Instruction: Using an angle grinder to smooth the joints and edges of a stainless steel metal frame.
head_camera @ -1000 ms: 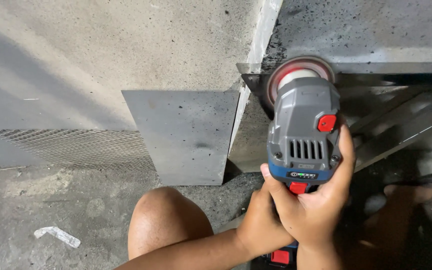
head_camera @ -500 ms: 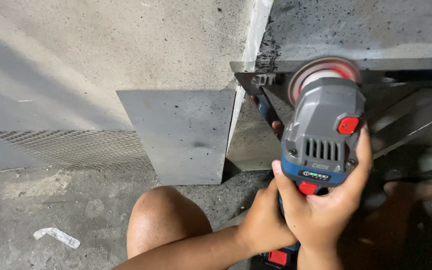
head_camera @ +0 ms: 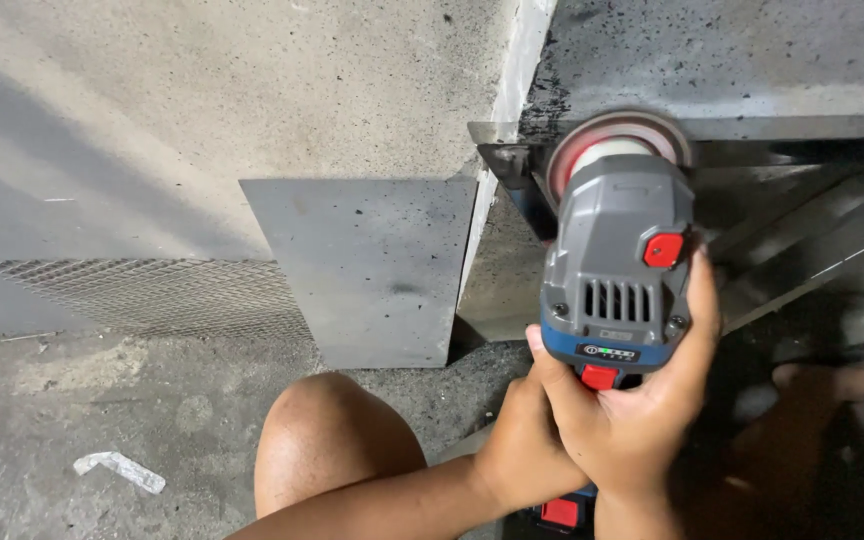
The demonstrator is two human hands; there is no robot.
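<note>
— What are the hands on?

— Both are on a grey and blue angle grinder (head_camera: 617, 270). The right hand (head_camera: 642, 410) has its grip clamped round the rear of the grinder's body, thumb up the right side near the red button. The left hand (head_camera: 524, 455) sits just below and to the left, its grip closed round the grinder's handle, partly hidden behind the right hand.

— Where is the grinder?

— Right of centre, pointing away from the person. Its round disc (head_camera: 617, 150) is at the far end, against a metal angle frame (head_camera: 792, 130) that runs off to the right along the concrete wall (head_camera: 252, 90). Whether the disc actually touches the metal, I cannot tell.

— What else is around?

— A flat grey steel sheet (head_camera: 367, 265) leans on the wall, left of the grinder. Further left lies a strip of wire mesh (head_camera: 142, 295). The person's bare knee (head_camera: 327, 440) is near, in the middle, above the concrete floor (head_camera: 82, 400), with a small white scrap (head_camera: 120, 471) at the near left.
</note>
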